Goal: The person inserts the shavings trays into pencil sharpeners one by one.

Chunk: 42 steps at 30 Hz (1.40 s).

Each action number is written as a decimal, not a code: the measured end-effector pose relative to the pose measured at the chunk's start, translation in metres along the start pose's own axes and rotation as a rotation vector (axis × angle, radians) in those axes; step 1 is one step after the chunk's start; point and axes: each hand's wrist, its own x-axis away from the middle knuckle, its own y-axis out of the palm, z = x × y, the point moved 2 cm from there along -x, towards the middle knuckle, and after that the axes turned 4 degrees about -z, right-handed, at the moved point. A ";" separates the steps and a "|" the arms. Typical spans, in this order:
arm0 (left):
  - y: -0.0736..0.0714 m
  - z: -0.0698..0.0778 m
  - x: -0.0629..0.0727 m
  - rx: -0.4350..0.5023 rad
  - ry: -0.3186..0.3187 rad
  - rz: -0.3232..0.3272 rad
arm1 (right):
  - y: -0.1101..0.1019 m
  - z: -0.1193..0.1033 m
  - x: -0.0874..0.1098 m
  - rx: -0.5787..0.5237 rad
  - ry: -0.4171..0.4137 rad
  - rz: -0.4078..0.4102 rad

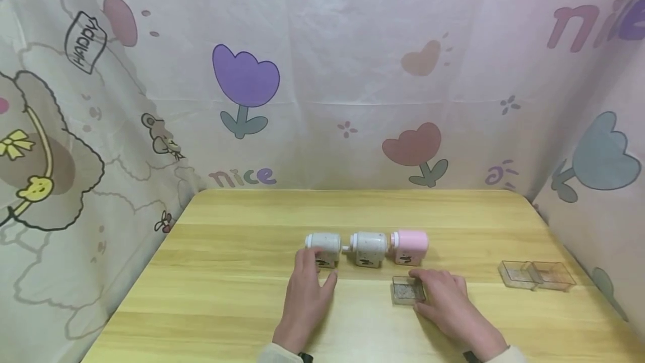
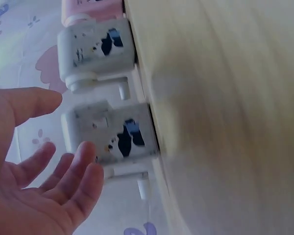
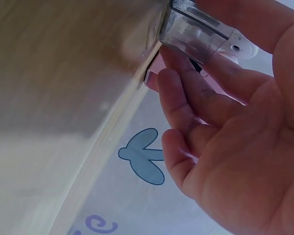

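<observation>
Because the patterned cloth (image 1: 327, 32) hangs behind and at both sides of the table (image 1: 227, 240), it probably serves to screen off the surroundings. On the wooden top, both hands reach in from the near edge. The left hand (image 1: 306, 293) is loose and fairly wide, thumb apart from fingers, around the front and left of the left grey sharpener (image 1: 328, 241); whether a fingertip touches it I cannot tell. That spread would suit steadying the body from two sides. The right hand (image 1: 445, 296) is narrowed, thumb and forefinger pinching a clear tray (image 1: 405, 291) by its near and far edges, a hold that likely leaves the tray level and its left end free.

Beside the left one, the middle grey sharpener (image 1: 369, 245) and the pink sharpener (image 1: 412, 244) stand upright in a row, perhaps lined up so each is equally easy to reach. The held tray sits just in front of the pink one. Well apart at the right, two more trays (image 1: 516, 274) lie end to end, seemingly set aside out of the way. Smallest are the crank handles (image 2: 143, 188), which stick out leftward on the grey pair.
</observation>
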 end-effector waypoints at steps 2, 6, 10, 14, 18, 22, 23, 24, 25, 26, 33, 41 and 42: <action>-0.003 -0.003 -0.005 -0.005 0.018 0.007 | 0.000 0.000 0.001 0.004 -0.002 0.003; -0.011 -0.008 -0.015 -0.022 0.037 0.002 | 0.000 0.000 0.002 -0.001 -0.007 0.006; -0.017 -0.011 -0.022 -0.044 0.052 -0.036 | 0.002 0.001 0.002 -0.008 -0.010 0.005; -0.019 -0.015 -0.029 -0.059 0.054 -0.111 | 0.004 0.001 0.001 -0.010 -0.011 0.007; -0.014 -0.023 -0.033 -0.083 0.047 -0.185 | 0.005 0.000 0.001 -0.011 -0.015 0.011; -0.006 -0.031 -0.032 -0.093 0.065 -0.200 | 0.005 0.000 0.001 -0.005 -0.022 0.014; -0.005 -0.032 -0.032 -0.091 0.070 -0.195 | 0.005 0.000 0.001 -0.001 -0.023 0.015; -0.005 -0.033 -0.032 -0.085 0.076 -0.187 | 0.005 -0.001 0.001 0.001 -0.022 0.016; -0.005 -0.033 -0.031 -0.077 0.080 -0.179 | 0.005 -0.001 0.001 0.002 -0.022 0.017; -0.005 -0.033 -0.031 -0.069 0.079 -0.173 | 0.005 0.000 0.001 0.004 -0.021 0.018; -0.010 -0.033 -0.026 -0.001 0.021 -0.155 | 0.006 0.001 0.002 0.001 -0.012 0.007; -0.014 -0.026 -0.017 0.023 0.025 -0.145 | 0.004 0.000 0.002 0.003 -0.022 0.010; -0.015 -0.024 -0.015 0.025 0.031 -0.149 | 0.005 0.000 0.002 0.000 -0.023 0.010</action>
